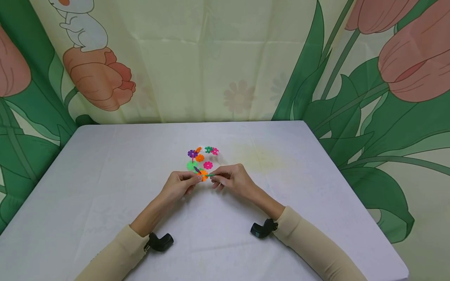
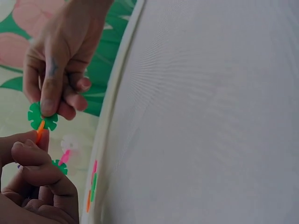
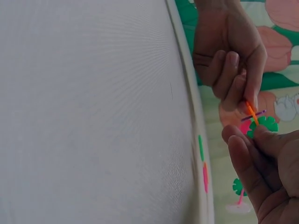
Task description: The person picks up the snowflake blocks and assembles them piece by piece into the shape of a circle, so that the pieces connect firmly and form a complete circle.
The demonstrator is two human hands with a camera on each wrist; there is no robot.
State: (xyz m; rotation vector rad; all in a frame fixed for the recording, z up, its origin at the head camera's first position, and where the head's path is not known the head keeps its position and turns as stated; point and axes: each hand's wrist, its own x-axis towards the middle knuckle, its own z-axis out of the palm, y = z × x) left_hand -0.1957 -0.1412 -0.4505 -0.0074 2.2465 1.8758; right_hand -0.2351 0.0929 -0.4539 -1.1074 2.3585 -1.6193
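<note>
Near the middle of the table, my left hand point(image 1: 179, 183) pinches an orange snowflake disc point(image 1: 203, 175) between thumb and fingers. My right hand point(image 1: 234, 178) pinches a green snowflake disc point(image 3: 268, 123) by its edge. In both wrist views the two discs meet crosswise at their rims; how deep the slots engage I cannot tell. A purple disc point(image 3: 259, 115), seen edge-on, is beside the orange one and appears joined to it. Part of the orange disc is hidden by the left fingers.
Just beyond the hands are more discs: a light green one point(image 1: 191, 165), a pink one point(image 1: 208, 165), an orange one point(image 1: 199, 158), a purple one point(image 1: 192, 153), and a dark green one point(image 1: 208, 149) touching another pink. A white cloth covers the table point(image 1: 105, 187); a printed curtain hangs behind.
</note>
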